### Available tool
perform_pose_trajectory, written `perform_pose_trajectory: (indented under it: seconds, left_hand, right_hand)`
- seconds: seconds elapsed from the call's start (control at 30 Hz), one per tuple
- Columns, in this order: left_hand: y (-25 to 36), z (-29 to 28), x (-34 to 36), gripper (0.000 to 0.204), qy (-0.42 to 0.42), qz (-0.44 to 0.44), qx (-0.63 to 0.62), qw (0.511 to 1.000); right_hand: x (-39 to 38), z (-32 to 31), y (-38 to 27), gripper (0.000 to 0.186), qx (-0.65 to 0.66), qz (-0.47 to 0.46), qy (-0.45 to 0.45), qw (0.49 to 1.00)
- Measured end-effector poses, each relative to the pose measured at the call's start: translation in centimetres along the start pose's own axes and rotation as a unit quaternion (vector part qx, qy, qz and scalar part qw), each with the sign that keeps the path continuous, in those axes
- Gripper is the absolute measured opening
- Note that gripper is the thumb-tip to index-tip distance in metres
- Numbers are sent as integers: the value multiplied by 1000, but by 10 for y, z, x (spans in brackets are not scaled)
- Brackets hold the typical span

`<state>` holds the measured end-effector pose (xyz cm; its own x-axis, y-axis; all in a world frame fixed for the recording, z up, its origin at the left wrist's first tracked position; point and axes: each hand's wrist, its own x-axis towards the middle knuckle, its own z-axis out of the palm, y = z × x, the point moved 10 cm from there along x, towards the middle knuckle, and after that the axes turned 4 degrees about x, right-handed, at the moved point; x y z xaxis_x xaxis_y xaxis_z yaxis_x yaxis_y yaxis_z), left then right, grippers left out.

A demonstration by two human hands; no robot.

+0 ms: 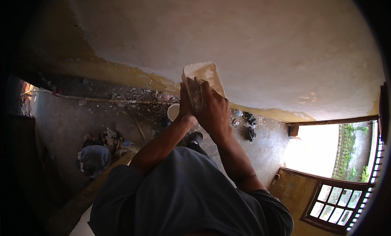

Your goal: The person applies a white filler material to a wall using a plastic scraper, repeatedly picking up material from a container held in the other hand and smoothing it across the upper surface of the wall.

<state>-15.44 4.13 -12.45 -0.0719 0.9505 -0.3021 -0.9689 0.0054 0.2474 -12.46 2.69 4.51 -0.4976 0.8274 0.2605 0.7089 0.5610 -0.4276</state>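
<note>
In front of the wall, my two hands meet at a shallow rectangular tray [214,75], off-white and crusted with plaster. My left hand [186,103] grips the tray's left side from below, its thumb along the edge. Over the tray's near part, my right hand [214,109] is closed with its knuckles up. Between the hands shows a plaster-smeared flat tool [197,96], apparently in the right fingers; its exact kind is hard to make out. The wall [252,44] beyond has a pale smooth coat, with yellowish paint [126,73] left along its lower part.
A round white bucket [173,111] stands on the floor below my left forearm. A long pole [110,100] lies along the wall's foot among pale flakes. Black plastic bags [250,128] lie to the right, a rubbish heap [110,138] to the left. An opening and a window [336,201] are at far right.
</note>
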Motion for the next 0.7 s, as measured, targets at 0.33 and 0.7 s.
perform_pose_trajectory:
  seconds: [0.33,0.7]
  left_hand:
    - [6,15,-3,63,-102,-16,-33,994]
    - [3,-2,-4,66,-87,-15,-6,996]
  right_hand:
    - [23,-27,44,25,13,100,39,994]
    - [0,4,-20,36,-31,-107,7,994]
